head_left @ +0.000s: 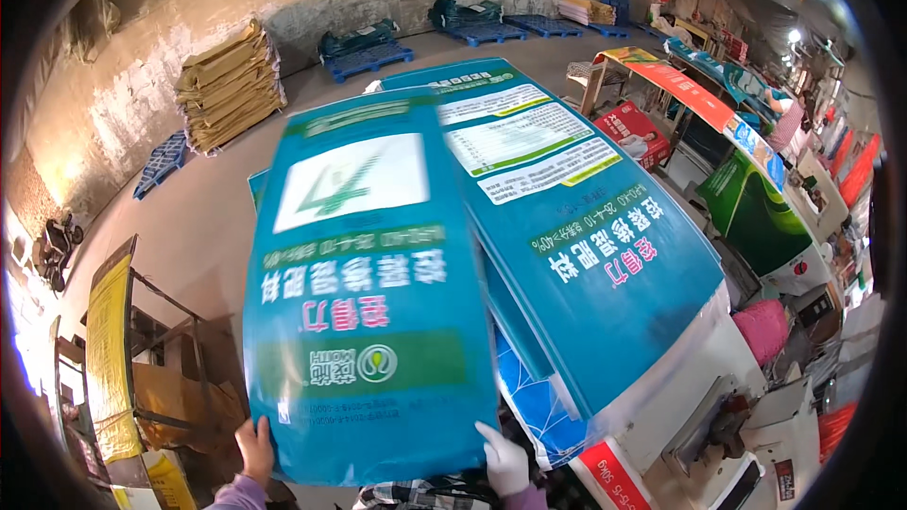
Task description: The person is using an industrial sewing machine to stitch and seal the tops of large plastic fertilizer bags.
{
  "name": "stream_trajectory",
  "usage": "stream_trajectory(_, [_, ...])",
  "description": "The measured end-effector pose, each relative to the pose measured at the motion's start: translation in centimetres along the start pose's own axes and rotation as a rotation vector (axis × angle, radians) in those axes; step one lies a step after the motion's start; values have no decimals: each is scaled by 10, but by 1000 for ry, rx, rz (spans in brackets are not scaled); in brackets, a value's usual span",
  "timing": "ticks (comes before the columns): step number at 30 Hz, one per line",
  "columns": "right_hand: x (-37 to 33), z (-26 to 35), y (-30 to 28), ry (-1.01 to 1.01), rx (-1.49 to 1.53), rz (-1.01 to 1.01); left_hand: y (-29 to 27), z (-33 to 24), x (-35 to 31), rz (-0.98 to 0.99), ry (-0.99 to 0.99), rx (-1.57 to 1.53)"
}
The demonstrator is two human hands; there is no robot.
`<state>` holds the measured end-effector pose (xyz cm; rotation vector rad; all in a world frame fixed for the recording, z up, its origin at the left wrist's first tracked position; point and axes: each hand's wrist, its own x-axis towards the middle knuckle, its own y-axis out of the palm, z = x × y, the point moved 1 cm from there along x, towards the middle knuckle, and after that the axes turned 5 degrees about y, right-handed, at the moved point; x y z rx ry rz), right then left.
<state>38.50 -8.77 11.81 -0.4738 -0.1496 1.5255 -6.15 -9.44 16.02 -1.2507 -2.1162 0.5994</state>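
A large flat teal woven fertilizer bag (350, 321), printed with a white panel and a green band, stretches out in front of me. At its near left corner, the bare fingers of my left hand (254, 453) grip the edge. My right hand (505, 463), in a white glove, pinches the near right corner. The held bag overlaps the left side of a stack of similar teal bags (605, 321), whose top one lies with a white text panel at its far end. Beneath that stack, a blue and white patterned sheet (534, 406) shows.
What looks like a sewing machine (709, 430) stands at the lower right, near a pink bundle (761, 329). Left, a rack with a yellow cover (111, 349) stands close. Tan sacks (230, 85) are piled by the wall, along with blue pallets (368, 59). A red box (635, 132) sits beyond the stack.
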Motion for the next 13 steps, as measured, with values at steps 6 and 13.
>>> stream_trajectory(6, [108,-64,41,75,-79,-27,75,99,-32,-138,-275,27])
stream_trajectory(13, [111,-126,69,52,-157,-413,122,102,-20,-11,-262,213])
